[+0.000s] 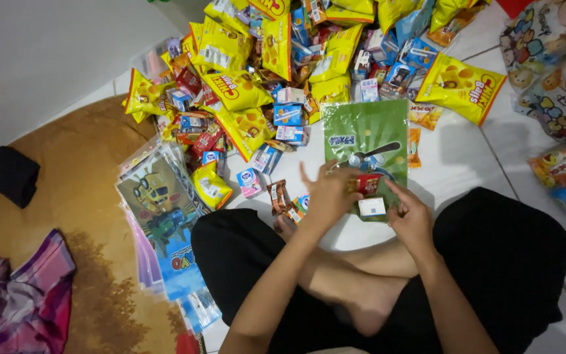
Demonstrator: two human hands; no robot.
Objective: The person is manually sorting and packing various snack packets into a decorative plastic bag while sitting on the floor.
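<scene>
Down on the white tiled floor [456,154] a person sits cross-legged in black trousers, bare feet tucked in front, with a brown mat [67,196] spread off to the left side. Beyond the knees sprawls a big heap of yellow snack bags [237,88] mixed with small blue and red boxed cartons [287,115], reaching to the top of the view. At the right edge lies a pale printed plastic bag with cartoon faces [551,72]. Beside the left knee rests a stack of clear-sleeved cartoon party bags [158,210], and farther left sit a crumpled purple striped cloth [21,301] and a folded black cloth [13,176]. Just in front of the shins, a flat green glossy gift bag [368,141] is held up off the tiles. The left hand [325,196] has its fingers spread fairly wide, touching the bag's lower left edge by a small red snack packet [367,185]. The right hand [411,213] pinches the bag's lower right corner, near a little white carton [372,207].
</scene>
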